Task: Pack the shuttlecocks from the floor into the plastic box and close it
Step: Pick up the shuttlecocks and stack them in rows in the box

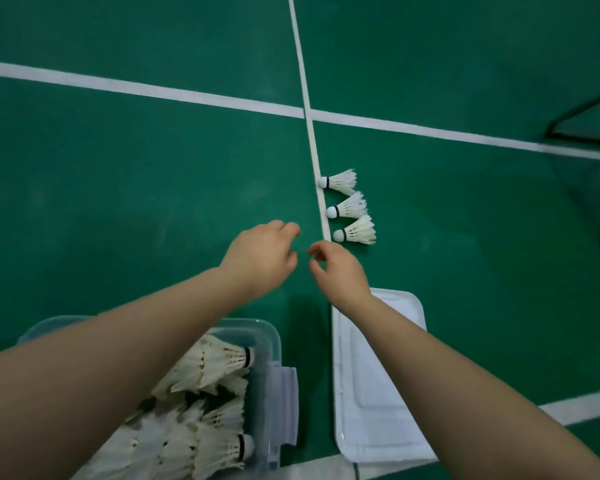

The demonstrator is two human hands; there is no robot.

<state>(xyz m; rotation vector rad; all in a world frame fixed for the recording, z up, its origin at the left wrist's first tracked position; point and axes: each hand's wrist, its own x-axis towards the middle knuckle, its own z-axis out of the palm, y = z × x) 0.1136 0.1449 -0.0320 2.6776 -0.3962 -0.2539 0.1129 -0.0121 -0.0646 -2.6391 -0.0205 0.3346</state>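
Observation:
Three white feather shuttlecocks lie in a row on the green floor beside a white line: the far one (340,181), the middle one (349,207) and the near one (357,232), corks pointing left. My left hand (262,258) and my right hand (340,271) hover just short of them, fingers loosely curled, holding nothing. The clear plastic box (269,344) sits at the lower left under my left forearm, with several shuttlecocks inside. Its white lid (378,393) lies flat on the floor to the right of the box, under my right forearm.
White court lines (153,90) cross the green floor ahead. A dark metal frame (582,123) stands at the right edge. A white latch flap (286,403) hangs off the box's right side.

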